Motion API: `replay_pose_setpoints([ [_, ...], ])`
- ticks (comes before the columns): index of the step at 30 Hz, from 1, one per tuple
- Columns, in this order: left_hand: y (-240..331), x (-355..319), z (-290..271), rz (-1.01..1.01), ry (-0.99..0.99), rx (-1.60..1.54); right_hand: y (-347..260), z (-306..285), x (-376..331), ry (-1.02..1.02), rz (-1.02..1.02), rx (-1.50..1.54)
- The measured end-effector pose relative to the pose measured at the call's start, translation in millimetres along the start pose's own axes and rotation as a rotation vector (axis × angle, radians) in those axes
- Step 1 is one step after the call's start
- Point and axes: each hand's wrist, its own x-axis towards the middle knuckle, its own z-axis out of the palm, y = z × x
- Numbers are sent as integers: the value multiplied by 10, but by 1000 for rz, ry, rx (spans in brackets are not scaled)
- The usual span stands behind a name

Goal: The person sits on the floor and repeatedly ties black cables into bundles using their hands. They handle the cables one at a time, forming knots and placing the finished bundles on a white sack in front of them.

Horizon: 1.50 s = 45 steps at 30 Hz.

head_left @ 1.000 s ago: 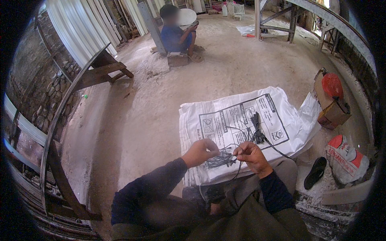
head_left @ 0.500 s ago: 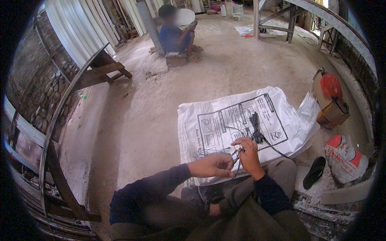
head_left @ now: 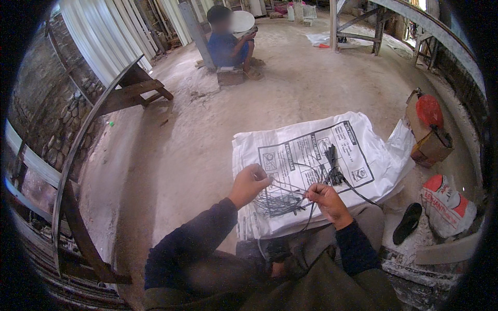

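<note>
A white printed sack [head_left: 321,136] lies flat in front of my folded legs. My left hand [head_left: 250,185] is closed in a pinch over the sack's left part, at one end of a thin dark cord [head_left: 289,186]. The cord runs across to my right hand [head_left: 329,204], whose thumb and fingers pinch its other stretch. Beneath and between the hands, a loose heap of thin dark strands [head_left: 280,204] rests on the sack. Beyond my right hand is a bundle of black strips [head_left: 334,168], with one long strip trailing right toward my knee.
Right of the sack are an opened cardboard box [head_left: 433,147] with a red bag [head_left: 429,110], a black sandal [head_left: 407,223] and a red-and-white bag [head_left: 447,207]. A wooden bench [head_left: 124,96] stands left. A person in blue [head_left: 228,49] sits farther off, holding a pale round object.
My left hand has moved up and left, away from the right hand, drawing the cord out between them. My right hand has shifted slightly lower. The strand heap shows more fully.
</note>
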Motion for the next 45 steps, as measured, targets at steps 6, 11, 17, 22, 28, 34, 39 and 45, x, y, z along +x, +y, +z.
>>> replay_pose_setpoints([
  [6, 152, -37, -37, -31, -91, -26, -194, 180, -122, -279, 9, 6],
  [11, 311, -107, -2, -1, -216, 70, -212, 143, -122, -252, -56, 64],
  [17, 182, -133, 112, 23, -354, 8, -138, 114, -111, -179, -31, 265],
  [22, 191, -162, 176, 55, -469, 18, -146, 140, -74, -15, -40, 151],
  [28, 446, -241, 219, 33, -632, -85, 143, 58, 81, 270, -272, -424],
  [34, 414, -399, 440, 299, -624, -126, 161, 75, 97, 400, -284, -834],
  [39, 445, -562, 581, 311, -608, -122, 401, -46, 234, 461, -246, -720],
  [45, 491, -518, 550, 292, -591, -182, 408, -134, 307, 539, -130, -606],
])
